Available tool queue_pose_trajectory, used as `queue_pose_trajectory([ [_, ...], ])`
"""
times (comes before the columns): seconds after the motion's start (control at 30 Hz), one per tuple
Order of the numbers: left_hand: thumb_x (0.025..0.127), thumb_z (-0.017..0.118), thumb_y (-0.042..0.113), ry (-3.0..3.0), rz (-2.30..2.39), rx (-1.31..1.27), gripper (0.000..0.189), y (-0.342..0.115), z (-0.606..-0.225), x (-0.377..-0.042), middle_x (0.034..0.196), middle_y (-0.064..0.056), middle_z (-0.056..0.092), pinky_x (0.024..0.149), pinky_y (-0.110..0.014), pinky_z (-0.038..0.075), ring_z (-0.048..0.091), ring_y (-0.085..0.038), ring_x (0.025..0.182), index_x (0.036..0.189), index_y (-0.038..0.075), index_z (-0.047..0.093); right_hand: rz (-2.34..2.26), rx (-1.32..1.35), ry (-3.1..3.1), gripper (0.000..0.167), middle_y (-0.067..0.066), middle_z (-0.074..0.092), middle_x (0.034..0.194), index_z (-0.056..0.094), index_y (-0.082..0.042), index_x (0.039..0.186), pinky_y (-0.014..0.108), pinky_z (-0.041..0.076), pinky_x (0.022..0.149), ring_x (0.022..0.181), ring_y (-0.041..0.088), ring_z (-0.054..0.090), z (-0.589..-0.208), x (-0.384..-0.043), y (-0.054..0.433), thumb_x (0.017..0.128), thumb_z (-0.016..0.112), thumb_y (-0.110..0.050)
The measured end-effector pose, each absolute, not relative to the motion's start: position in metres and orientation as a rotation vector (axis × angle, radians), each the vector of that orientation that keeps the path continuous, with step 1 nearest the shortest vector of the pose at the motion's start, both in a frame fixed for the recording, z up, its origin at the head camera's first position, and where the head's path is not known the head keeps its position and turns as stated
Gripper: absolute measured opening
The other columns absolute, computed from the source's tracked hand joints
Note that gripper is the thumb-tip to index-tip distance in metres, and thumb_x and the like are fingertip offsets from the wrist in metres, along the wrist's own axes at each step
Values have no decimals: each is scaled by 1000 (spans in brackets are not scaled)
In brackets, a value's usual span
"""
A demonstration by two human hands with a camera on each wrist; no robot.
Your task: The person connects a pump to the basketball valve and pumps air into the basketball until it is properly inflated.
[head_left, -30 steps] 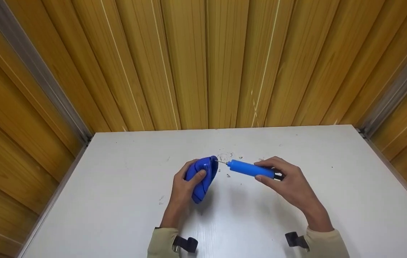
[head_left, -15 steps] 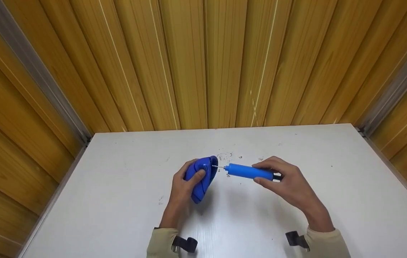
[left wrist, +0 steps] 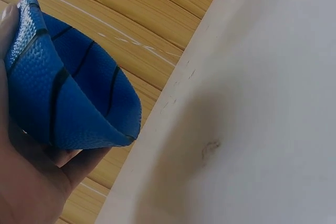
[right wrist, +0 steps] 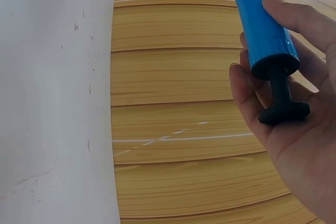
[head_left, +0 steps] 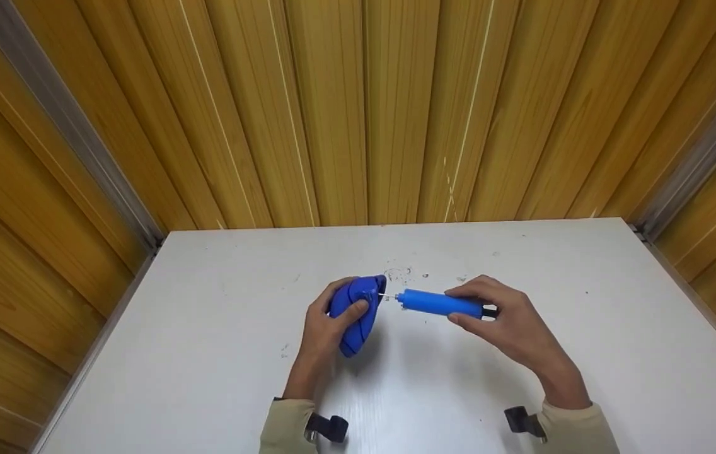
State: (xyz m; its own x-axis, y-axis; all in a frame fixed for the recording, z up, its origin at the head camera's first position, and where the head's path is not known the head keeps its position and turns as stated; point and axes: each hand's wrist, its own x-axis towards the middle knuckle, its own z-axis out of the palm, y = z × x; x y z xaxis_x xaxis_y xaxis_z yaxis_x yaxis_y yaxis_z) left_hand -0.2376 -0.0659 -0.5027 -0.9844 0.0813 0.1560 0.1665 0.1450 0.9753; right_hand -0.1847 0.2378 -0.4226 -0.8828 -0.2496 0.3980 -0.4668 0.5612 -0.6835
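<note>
In the head view my left hand grips a deflated blue ball with black seam lines, thumb on its near side. The ball is caved in, and its hollow shows in the left wrist view. My right hand holds a blue hand pump between thumb and fingers. The pump's thin metal needle points left and meets the ball near its upper edge; how deep it sits I cannot tell. A black T-shaped handle lies close to the right palm, pushed nearly in.
Both hands are above a white tabletop with small dark marks. Wood-patterned panels rise behind and at both sides. Dark wrist mounts sit at the sleeves.
The pump has shifted slightly left and down, its needle now lower along the ball's edge. The ball has turned a little, so less of its hollow faces the head camera.
</note>
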Motion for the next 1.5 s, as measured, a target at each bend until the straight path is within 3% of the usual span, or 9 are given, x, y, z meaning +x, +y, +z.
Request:
queue_pose_trajectory([
  [0.2, 91, 76, 60, -2472, -1811, -297, 76, -68, -505, -239, 157, -18, 51, 105, -68, 47, 50, -50, 139, 158, 33, 52, 1210, 611, -2578, 34, -9, 70, 112, 78, -16, 120, 44, 60, 91, 98, 17, 67, -424, -186, 241, 89, 88, -8],
  [0.4, 85, 81, 65, -2612, -1625, -385, 86, -74, -510, -242, 147, -15, 57, 102, -67, 50, 55, -47, 132, 159, 35, 50, 1243, 629, -2635, 31, -5, 69, 108, 77, -15, 120, 32, 58, 89, 94, 18, 66, -429, -187, 245, 91, 87, -11],
  [0.6, 88, 83, 56, -2557, -1647, -453, 75, -75, -511, -241, 150, -10, 58, 103, -66, 50, 56, -43, 133, 154, 31, 58, 1308, 645, -2624, 27, -4, 70, 107, 78, -15, 119, 30, 57, 87, 92, 19, 65, -434, -190, 246, 93, 86, -14],
  [0.83, 94, 82, 42, -2435, -1683, -601, 59, -70, -505, -238, 158, -3, 54, 112, -64, 43, 47, -41, 145, 148, 26, 64, 1331, 618, -2612, 27, -5, 70, 108, 78, -16, 120, 31, 58, 89, 93, 19, 66, -439, -192, 245, 93, 85, -13],
  [1.13, 99, 76, 42, -2431, -1642, -652, 54, -65, -500, -235, 160, -3, 51, 112, -67, 41, 44, -42, 147, 148, 24, 64, 1322, 610, -2576, 29, -1, 71, 115, 76, -12, 123, 32, 57, 90, 98, 20, 65, -439, -192, 243, 96, 83, -17],
  [1.5, 101, 77, 31, -2353, -1703, -669, 42, -64, -501, -236, 147, -1, 61, 110, -62, 46, 53, -35, 139, 140, 20, 69, 1346, 624, -2562, 29, 0, 70, 116, 76, -12, 124, 27, 56, 91, 100, 21, 65, -437, -192, 242, 96, 82, -16],
])
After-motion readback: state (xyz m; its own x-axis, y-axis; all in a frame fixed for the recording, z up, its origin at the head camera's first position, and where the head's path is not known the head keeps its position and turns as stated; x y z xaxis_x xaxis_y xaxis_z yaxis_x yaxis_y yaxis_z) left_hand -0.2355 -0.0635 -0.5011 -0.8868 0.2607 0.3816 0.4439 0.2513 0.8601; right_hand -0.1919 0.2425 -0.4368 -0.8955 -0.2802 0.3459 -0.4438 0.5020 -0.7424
